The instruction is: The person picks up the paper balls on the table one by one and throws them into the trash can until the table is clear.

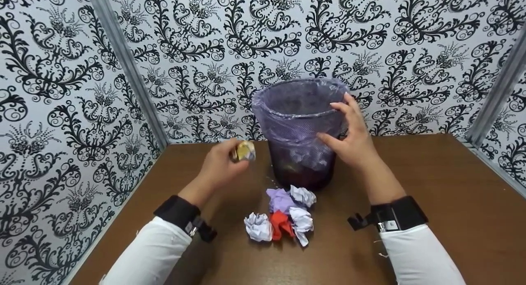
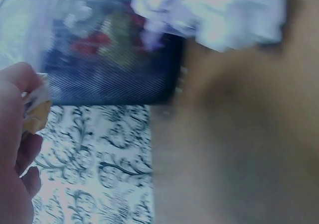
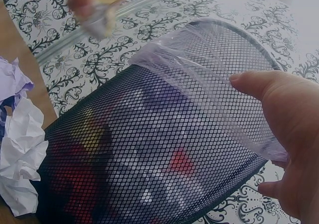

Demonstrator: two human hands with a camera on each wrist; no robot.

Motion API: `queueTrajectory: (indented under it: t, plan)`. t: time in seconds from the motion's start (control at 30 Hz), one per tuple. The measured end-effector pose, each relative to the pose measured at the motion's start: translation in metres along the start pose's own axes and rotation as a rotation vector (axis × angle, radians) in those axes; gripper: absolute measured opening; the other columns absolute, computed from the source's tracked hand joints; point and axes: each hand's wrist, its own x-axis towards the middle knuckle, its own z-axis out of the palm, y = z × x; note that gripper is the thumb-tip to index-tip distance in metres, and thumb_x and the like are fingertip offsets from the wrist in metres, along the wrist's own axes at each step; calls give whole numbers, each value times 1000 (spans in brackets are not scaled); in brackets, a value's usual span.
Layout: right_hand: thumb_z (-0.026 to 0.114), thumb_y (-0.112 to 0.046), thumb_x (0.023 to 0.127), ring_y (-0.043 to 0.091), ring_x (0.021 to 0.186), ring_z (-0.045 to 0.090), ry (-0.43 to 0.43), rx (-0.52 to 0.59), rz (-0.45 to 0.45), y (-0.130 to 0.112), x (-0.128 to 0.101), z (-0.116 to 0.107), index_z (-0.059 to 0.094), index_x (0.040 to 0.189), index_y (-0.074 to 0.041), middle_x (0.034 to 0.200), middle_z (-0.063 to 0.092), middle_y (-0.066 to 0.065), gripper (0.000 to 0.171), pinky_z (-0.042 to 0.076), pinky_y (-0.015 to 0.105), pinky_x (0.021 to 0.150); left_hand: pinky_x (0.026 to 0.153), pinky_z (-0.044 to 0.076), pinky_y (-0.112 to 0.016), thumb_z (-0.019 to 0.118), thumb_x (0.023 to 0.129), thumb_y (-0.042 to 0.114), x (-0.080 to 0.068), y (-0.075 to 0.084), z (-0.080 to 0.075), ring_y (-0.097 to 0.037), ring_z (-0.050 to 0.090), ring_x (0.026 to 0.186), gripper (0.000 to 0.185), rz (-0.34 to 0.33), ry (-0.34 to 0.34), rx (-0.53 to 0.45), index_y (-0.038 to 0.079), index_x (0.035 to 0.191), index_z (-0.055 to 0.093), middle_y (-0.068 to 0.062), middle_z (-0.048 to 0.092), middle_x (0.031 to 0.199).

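Note:
Between the fingers and thumb of my left hand is a crumpled ball of yellow and whitish paper, held left of the mesh waste bin. The bin stands upright, lined with a thin purple bag folded over its rim. My right hand holds the bin's right side, fingertips at the rim and thumb on the bag. In the right wrist view, red, yellow and white crumpled paper shows through the mesh. In front of the bin lie a purple paper ball, a red one and several white ones.
The brown table runs back to a wall with black-and-white scroll patterns. Patterned side walls stand at left and right, with grey metal posts at the corners. A black strap with a small camera sits on each wrist.

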Motion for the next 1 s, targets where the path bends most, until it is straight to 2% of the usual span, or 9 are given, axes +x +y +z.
queueTrajectory:
  t: [0.1, 0.2, 0.37, 0.53, 0.67, 0.83, 1.0]
  plan:
    - [84, -32, 75, 28, 145, 21, 8, 3, -31, 1, 0, 0, 45, 138, -32, 161, 15, -2, 74, 21, 65, 111, 72, 54, -28, 77, 77, 17, 16, 15, -7, -13, 59, 84, 35, 63, 125, -53, 14, 109, 65, 2, 64, 97]
    - [84, -31, 75, 28, 145, 20, 10, 4, -44, 2, 0, 1, 45, 138, -31, 161, 15, -1, 74, 20, 65, 112, 72, 54, -28, 77, 79, 16, 33, 31, -11, -12, 58, 85, 34, 112, 229, -126, 11, 110, 63, 0, 64, 97]
    - [83, -32, 76, 28, 145, 19, 0, 13, -32, 3, 0, 2, 44, 138, -33, 161, 14, -2, 74, 20, 66, 111, 74, 55, -28, 77, 81, 19, 60, 57, -14, -10, 57, 87, 35, 138, 307, -201, 12, 112, 61, 2, 62, 99]
    - [83, -33, 75, 25, 145, 20, -2, 10, -33, 1, 1, 2, 44, 138, -32, 162, 14, -1, 74, 21, 66, 111, 81, 53, -24, 75, 84, 20, 84, 82, -12, -8, 57, 94, 37, 158, 345, -228, 12, 117, 60, 2, 61, 107]
    - [84, -33, 75, 24, 144, 21, -5, 14, -42, 1, 1, 2, 44, 138, -31, 162, 15, 0, 74, 23, 65, 111, 85, 52, -22, 74, 85, 20, 98, 95, -7, -9, 57, 97, 37, 154, 344, -255, 12, 118, 59, 1, 60, 110]
    - [83, -36, 75, 23, 145, 19, -2, 1, -29, 2, 2, 1, 44, 138, -32, 162, 14, -2, 74, 21, 65, 111, 88, 50, -19, 74, 86, 19, 115, 107, 0, -10, 57, 101, 38, 141, 350, -237, 11, 120, 59, -1, 59, 112]
    - [83, -37, 75, 25, 146, 18, 1, -6, -15, 3, 1, 1, 44, 138, -35, 162, 13, -6, 74, 20, 66, 112, 90, 47, -15, 73, 87, 19, 129, 114, 7, -8, 55, 103, 41, 94, 308, -205, 13, 124, 57, 0, 56, 115]
